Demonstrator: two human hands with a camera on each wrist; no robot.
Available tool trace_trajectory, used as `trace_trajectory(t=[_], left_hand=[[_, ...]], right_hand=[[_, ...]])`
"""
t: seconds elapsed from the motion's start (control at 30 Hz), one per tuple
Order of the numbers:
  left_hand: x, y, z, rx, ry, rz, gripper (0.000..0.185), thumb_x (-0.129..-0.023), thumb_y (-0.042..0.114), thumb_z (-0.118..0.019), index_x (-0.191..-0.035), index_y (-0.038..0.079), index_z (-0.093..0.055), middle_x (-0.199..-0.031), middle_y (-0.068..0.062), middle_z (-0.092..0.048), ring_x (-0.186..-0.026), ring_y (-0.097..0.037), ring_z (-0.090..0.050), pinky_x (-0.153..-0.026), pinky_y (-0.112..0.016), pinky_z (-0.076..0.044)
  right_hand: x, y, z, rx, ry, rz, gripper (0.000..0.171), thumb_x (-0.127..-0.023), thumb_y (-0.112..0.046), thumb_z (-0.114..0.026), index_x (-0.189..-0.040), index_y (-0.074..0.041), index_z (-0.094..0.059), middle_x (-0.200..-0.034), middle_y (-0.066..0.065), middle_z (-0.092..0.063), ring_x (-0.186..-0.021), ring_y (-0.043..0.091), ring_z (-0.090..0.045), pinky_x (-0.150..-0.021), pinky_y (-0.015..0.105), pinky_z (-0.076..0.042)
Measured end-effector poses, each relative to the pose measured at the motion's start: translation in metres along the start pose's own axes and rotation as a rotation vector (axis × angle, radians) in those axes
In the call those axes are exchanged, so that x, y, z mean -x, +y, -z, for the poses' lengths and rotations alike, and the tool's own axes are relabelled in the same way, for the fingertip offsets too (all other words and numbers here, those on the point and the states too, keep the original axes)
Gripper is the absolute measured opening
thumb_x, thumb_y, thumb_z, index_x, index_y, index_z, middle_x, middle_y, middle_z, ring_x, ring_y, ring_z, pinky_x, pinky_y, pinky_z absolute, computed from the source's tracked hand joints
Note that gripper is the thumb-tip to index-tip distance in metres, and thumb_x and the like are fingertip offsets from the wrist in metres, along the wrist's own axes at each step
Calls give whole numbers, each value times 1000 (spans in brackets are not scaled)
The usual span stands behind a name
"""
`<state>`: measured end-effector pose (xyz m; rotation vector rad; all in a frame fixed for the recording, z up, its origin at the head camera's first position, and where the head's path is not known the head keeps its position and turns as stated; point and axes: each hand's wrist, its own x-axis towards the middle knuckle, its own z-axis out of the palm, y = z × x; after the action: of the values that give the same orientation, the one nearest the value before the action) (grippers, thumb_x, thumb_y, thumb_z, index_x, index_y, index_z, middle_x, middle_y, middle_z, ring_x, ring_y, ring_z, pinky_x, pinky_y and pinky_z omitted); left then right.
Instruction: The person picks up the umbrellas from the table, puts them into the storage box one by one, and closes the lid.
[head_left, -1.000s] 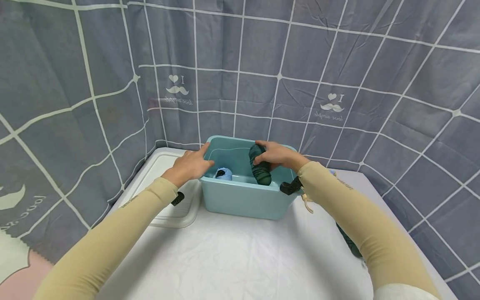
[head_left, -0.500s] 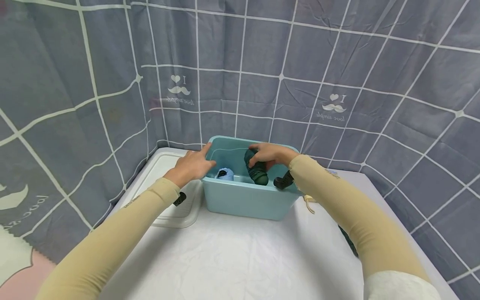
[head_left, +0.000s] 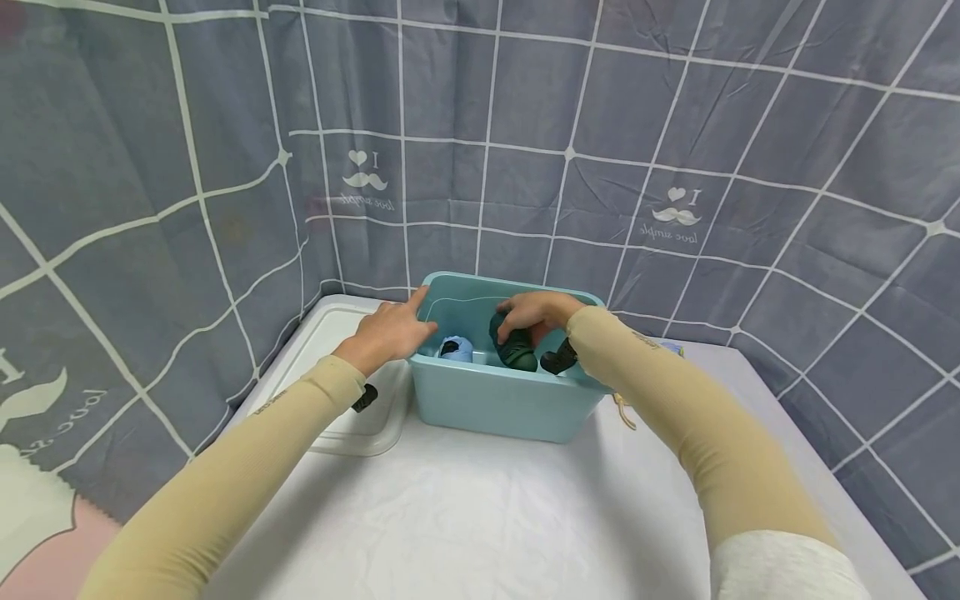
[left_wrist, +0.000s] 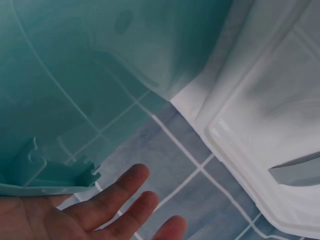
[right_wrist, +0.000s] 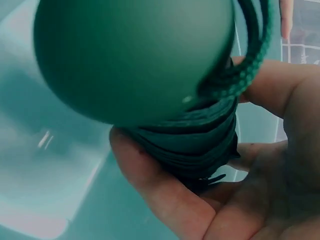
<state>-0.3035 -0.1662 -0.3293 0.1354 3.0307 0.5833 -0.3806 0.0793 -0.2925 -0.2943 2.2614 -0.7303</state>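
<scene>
A light teal plastic bin (head_left: 491,408) stands on the white-covered table. Inside it, my right hand (head_left: 534,312) grips a dark green folded umbrella (head_left: 519,354), tilted with its rounded end toward me. The right wrist view shows the green umbrella handle (right_wrist: 135,55) with a cord loop (right_wrist: 240,82) and wrapped pleats between thumb and fingers. A light blue rolled bundle (head_left: 459,348) with a black patch lies in the bin's left part. My left hand (head_left: 390,329) rests at the left rim, its fingers (left_wrist: 112,192) extended outside the wall.
A white lid (head_left: 322,333) lies left of the bin, partly under my left forearm. Right of the bin, a tan cord (head_left: 624,412) and a small blue item (head_left: 672,347) show beside my right sleeve. Grey gridded curtain (head_left: 525,183) hangs behind and along both sides.
My right hand has lowered the green umbrella deeper into the bin and shifted slightly left. The left hand has stayed at the rim. The view has shifted slightly.
</scene>
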Motion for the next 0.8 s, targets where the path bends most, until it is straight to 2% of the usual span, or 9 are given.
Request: trace_trajectory(t=[0.2,0.37,0.57,0.8], left_hand=[[0,1,-1,-9,7,4,79,-100,51,-44,-164,26,-7,-158,-20,-40,-142,-44,-38,-96,-63,-45],[0,2,-1,-15,9,5,78,-100,51,-44,-164,26,-7,-157,-20,-41,-141,-44,-40,-92,-62,-47],[0,3,-2,-10,16,2,79,-100,51,-44,-164,26,-7,-156,-21,-42,-142,-44,-39,-93,-62,-46],[1,3,-1,-12,17,3,79,-100,51,-44,-164,26,-7,-156,-21,-43,-141,-44,-40,-91,-61,-47]], right_hand=[[-10,-1,-2,55,-63,-48,88,-94,-15,-66,-163,-14,-13,-161,20,-31,-94,22,-67,-76,33,-58],[-21,-2,-5,68,-134,-69,86,-95,-14,-64,-163,-12,-12,-162,19,-28,-100,24,-65,-77,33,-57],[-33,1,-8,2,-165,-102,85,-97,-10,-62,-164,-13,-10,-163,18,-27,-110,25,-60,-81,34,-56],[-44,4,-11,35,-182,-111,85,-96,-13,-63,-163,-12,-11,-158,18,-35,-102,23,-60,-72,31,-53]])
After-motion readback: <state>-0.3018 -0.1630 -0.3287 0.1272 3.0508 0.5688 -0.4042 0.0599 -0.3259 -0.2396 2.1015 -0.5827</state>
